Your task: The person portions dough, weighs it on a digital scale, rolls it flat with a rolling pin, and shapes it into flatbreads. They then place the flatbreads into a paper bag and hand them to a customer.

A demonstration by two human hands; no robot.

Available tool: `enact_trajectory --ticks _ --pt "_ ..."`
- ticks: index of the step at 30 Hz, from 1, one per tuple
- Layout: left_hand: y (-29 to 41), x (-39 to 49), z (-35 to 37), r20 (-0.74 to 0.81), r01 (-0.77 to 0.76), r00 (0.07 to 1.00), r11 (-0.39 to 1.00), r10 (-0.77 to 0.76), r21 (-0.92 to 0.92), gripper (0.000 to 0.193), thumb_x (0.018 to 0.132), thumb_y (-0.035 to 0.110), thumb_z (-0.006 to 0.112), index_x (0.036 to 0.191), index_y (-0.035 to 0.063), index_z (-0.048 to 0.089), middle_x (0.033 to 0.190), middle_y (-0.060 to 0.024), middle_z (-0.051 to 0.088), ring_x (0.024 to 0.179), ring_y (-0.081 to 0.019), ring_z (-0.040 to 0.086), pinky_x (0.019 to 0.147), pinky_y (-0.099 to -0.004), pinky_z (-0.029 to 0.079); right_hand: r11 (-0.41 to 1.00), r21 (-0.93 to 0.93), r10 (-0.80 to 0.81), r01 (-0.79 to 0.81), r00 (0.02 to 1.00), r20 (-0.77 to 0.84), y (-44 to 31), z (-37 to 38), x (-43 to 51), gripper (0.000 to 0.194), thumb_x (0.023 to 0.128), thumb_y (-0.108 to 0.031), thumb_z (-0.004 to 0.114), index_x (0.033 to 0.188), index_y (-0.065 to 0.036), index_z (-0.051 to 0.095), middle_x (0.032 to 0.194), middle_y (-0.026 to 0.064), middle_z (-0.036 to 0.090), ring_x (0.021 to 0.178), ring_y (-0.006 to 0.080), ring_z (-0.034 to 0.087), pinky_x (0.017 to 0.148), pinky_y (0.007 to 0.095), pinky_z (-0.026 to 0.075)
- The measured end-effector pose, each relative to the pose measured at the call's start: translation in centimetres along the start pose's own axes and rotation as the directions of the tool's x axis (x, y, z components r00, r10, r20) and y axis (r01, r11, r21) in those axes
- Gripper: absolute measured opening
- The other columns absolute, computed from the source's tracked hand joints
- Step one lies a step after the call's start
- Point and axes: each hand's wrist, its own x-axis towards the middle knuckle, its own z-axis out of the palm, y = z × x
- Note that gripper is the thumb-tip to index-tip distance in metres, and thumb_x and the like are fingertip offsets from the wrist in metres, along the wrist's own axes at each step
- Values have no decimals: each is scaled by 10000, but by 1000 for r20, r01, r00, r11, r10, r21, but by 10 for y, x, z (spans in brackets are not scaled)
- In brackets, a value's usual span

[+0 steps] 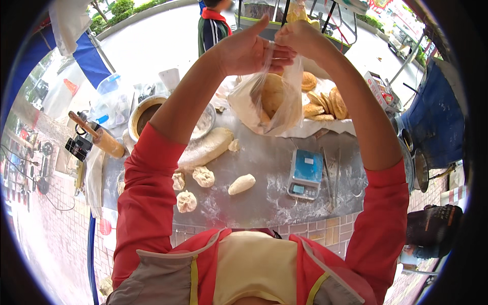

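Observation:
My left hand (253,53) is stretched out at the top of the view, fingers extended and thumb raised. One handle of a clear plastic bag (244,114) loops over its fingers. Beside it, my right hand (303,40) has its fingers closed on the top of the same bag. The bag hangs above the far edge of the metal worktable (263,164). Inside is a round, browned flatbread (272,95). Just right of the bag, several more baked flatbreads (324,105) lie on a pale cloth (339,126).
A digital scale (305,173) and thin metal rods (331,179) lie at right. A dough log (207,148), several dough pieces (204,176), a bowl of brown paste (146,114), a flour bowl (206,122) and a rolling pin (108,143) are left. A person (213,26) stands beyond the table.

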Motion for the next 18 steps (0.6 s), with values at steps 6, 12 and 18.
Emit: enact_trajectory --ticks 6,12,18 --pt "48 40 -43 -259 -245 936 969 240 12 519 1001 447 465 1169 -40 527 1132 -145 608 1064 -258 601 989 -388 474 981 104 -126 161 950 -284 -23 37 58 465 860 -127 600 1277 29 464 930 167 664 835 195 663 747 337 532" --pt "55 77 -76 -81 -179 976 954 204 240 422 1005 483 432 1171 103 508 1026 -82 615 888 -223 616 742 -398 530 939 319 0 131 925 -380 -9 56 76 525 782 -56 488 1275 93 384 1141 346 585 1102 452 589 972 445 462" --pt "83 93 -106 -223 -99 967 990 120 103 176 1023 212 455 980 56 524 720 5 562 498 -85 396 521 -217 389 939 329 -16 104 965 -261 19 52 102 431 808 -79 465 1208 75 426 1185 275 603 1130 424 576 1000 419 445"
